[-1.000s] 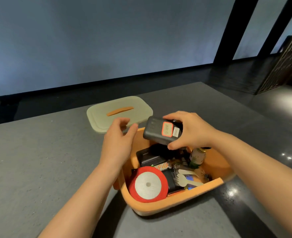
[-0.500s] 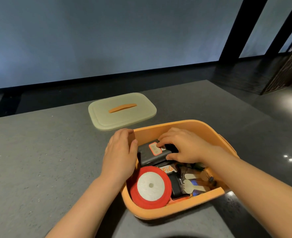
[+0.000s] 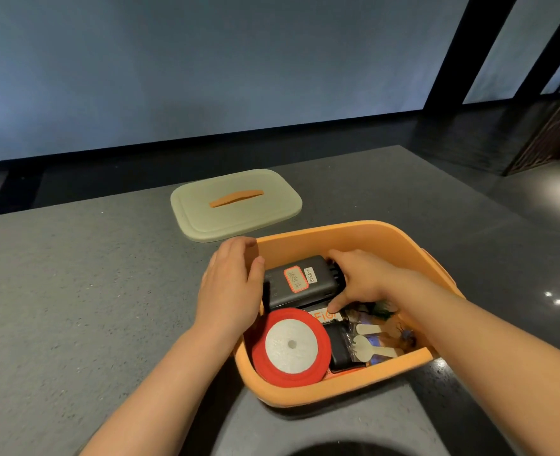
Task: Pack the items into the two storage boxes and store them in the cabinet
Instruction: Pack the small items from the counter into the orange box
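An orange storage box [image 3: 344, 386] stands open on the dark grey table [image 3: 74, 291]. A dark grey power bank [image 3: 300, 281] with an orange label lies flat inside at the back left. My right hand [image 3: 361, 278] grips its right end, thumb under its near edge. My left hand [image 3: 229, 284] rests over the box's left rim, fingers curled on the wall. In the box also lie a red-rimmed white tape roll [image 3: 290, 347], a black device [image 3: 339, 347], wooden spoons [image 3: 369, 347] and small packets. The box's pale green lid [image 3: 236, 204] lies behind it.
The table ends at the far edge behind the lid and on the right, where a shiny dark floor [image 3: 535, 199] shows. A dark round shape [image 3: 338, 450] sits at the bottom edge of the view.
My right hand has lowered the power bank from above the box down into it and laid it flat. My left hand has settled onto the box's left rim.
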